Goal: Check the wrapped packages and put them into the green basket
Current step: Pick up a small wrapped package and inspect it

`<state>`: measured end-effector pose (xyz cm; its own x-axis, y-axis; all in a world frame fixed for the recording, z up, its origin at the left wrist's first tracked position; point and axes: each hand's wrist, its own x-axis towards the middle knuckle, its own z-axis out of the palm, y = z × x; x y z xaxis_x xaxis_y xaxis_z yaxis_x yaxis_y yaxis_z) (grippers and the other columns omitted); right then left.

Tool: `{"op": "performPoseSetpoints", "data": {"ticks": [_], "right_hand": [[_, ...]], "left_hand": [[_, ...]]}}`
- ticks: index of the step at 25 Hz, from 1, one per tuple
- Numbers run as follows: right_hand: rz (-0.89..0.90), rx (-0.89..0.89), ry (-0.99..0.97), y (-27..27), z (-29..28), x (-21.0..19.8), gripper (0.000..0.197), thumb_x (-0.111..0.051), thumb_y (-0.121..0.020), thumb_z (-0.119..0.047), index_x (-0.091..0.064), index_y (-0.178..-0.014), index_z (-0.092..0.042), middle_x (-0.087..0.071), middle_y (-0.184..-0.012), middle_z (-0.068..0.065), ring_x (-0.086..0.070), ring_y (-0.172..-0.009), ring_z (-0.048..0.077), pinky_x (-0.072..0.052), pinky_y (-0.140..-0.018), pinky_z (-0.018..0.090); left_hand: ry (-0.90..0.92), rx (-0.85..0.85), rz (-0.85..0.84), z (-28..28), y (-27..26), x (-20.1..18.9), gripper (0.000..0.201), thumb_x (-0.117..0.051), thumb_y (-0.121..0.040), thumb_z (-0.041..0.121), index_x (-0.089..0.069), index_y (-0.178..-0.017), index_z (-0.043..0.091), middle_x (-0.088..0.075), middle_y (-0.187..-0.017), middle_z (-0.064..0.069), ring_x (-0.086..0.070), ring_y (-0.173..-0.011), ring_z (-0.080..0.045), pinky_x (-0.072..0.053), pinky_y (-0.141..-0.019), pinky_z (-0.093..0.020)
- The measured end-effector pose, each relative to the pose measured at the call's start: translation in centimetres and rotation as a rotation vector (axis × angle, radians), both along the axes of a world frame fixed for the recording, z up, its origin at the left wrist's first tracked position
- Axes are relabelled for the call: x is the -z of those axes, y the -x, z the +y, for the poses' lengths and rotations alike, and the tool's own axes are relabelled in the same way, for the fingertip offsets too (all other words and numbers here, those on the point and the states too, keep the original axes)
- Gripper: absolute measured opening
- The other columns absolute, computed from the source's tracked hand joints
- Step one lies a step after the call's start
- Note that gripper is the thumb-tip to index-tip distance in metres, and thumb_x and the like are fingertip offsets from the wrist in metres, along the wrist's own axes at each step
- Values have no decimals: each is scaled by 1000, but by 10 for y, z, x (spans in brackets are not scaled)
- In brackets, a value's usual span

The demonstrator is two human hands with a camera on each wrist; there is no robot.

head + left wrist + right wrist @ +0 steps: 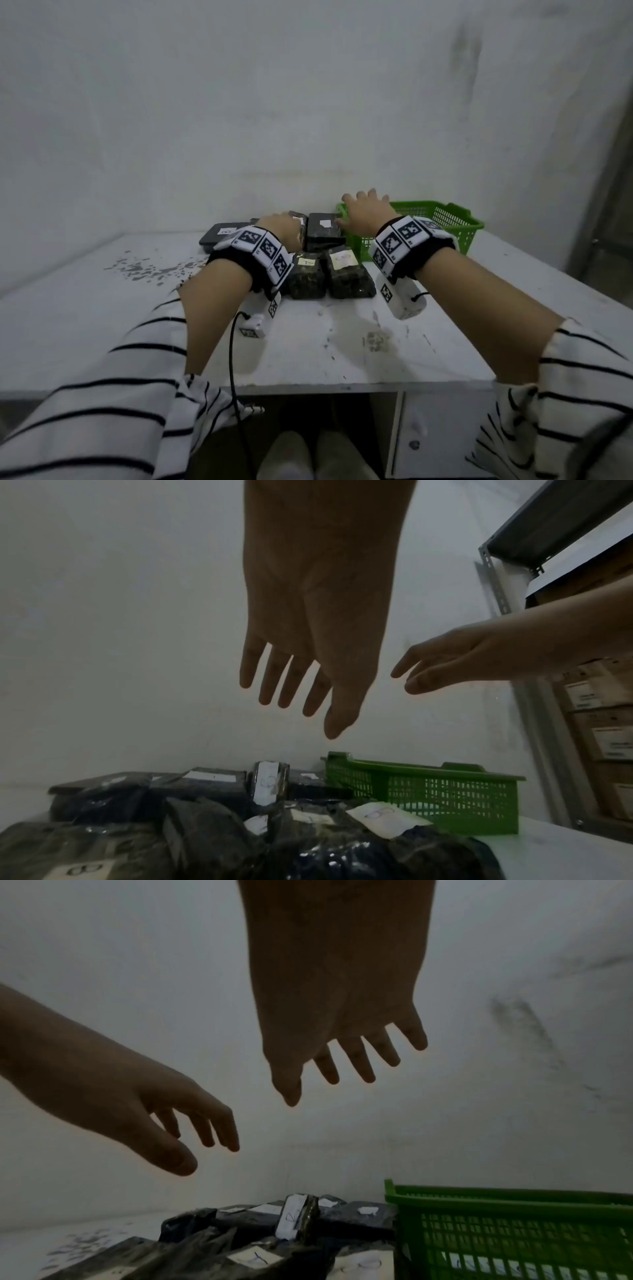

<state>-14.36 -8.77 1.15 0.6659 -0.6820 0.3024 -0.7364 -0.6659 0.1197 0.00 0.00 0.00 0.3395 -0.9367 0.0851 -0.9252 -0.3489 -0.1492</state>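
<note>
My left hand (308, 610) hangs with fingers straight and spread above the dark wrapped packages (212, 831) on the worktop (561, 853). My right hand (455, 658) reaches in, fingers relaxed, over the green basket (445, 791) beside them.

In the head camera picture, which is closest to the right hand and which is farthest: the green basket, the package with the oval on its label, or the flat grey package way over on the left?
From the right hand:
1. Green basket, right under and beside the hand.
2. Oval-label package, in the front row, nearer the person.
3. Flat grey package, far left, beyond the left hand.
</note>
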Motion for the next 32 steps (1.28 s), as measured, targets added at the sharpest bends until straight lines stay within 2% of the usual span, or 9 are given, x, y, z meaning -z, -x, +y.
{"op": "performPoseSetpoints", "data": {"ticks": [6, 10, 13, 15, 18, 22, 26, 29, 32], "right_hand": [[-133, -113, -386, -46, -54, 20, 58, -43, -96, -40, -29, -139, -4, -41, -140, 20, -43, -125, 34, -40, -100, 41], [-319, -153, -548, -80, -87, 32, 60, -47, -95, -39, -31, -140, -3, -47, -136, 19, -48, -121, 31, -36, -81, 28], [-447, -149, -632, -94, -107, 43, 58, -50, -94, -37, -35, -139, -5, -46, -138, 16, -45, -125, 29, -37, -87, 28], [-565, -144, -677, -96, -116, 43, 55, -52, -93, -35, -38, -137, -5, -47, -138, 15, -46, -124, 27, -39, -92, 30], [-697, -176, -736, -92, -114, 27, 49, -53, -93, -32, -42, -133, -6, -51, -132, 13, -53, -111, 23, -44, -70, 20], [-680, -231, -847, -78, -104, -4, 43, -54, -91, -39, -50, -126, -15, -55, -125, 6, -54, -97, 17, -43, -68, 27], [-753, -241, -902, -58, -96, -12, 48, -55, -89, -42, -45, -130, -18, -60, -116, 6, -59, -101, 21, -50, -81, 32], [-944, -268, -1049, -57, -88, -4, 57, -56, -88, -42, -39, -134, -13, -62, -108, 6, -61, -98, 22, -52, -89, 40], [-1134, -423, -1143, -66, -81, -4, 39, -56, -90, -32, -50, -122, -12, -67, -97, 2, -66, -89, 17, -53, -84, 35]], "left_hand": [[-219, -71, 93, -61, -69, 24, 37, -49, -92, 28, -54, -119, 4, -57, -123, -15, -56, -107, -33, -46, -93, -41], [-119, -124, 173, -111, -111, 39, 61, -48, -93, 29, -23, -144, 7, -28, -148, -18, -29, -135, -36, -32, -107, -47], [-101, -60, 237, -140, -121, 50, 80, -56, -89, 16, -2, -148, 8, -15, -154, -17, -24, -137, -38, -32, -108, -46], [-125, -42, 244, -154, -126, 50, 80, -62, -85, 15, -12, -147, 6, -27, -148, -20, -35, -131, -37, -37, -104, -44], [-165, -25, 146, -162, -127, 41, 51, -65, -82, 16, -44, -126, 2, -49, -131, -20, -49, -118, -35, -43, -96, -42], [-98, -2, 300, -155, -121, 21, 36, -68, -78, 16, -48, -107, 7, -56, -111, -14, -55, -98, -29, -47, -83, -38], [514, 81, 949, -130, -103, -22, 32, -63, -85, 10, -41, -108, 12, -55, -87, -8, -60, -66, -21, -54, -55, -26], [853, 180, 1471, -105, -70, -36, 21, -57, -89, 9, -43, -104, 10, -59, -92, -10, -67, -67, -21, -59, -66, -30], [882, 143, 1476, -108, -46, -27, 17, -61, -87, 19, -45, -87, 12, -60, -95, -13, -63, -76, -20, -56, -72, -31]]}}
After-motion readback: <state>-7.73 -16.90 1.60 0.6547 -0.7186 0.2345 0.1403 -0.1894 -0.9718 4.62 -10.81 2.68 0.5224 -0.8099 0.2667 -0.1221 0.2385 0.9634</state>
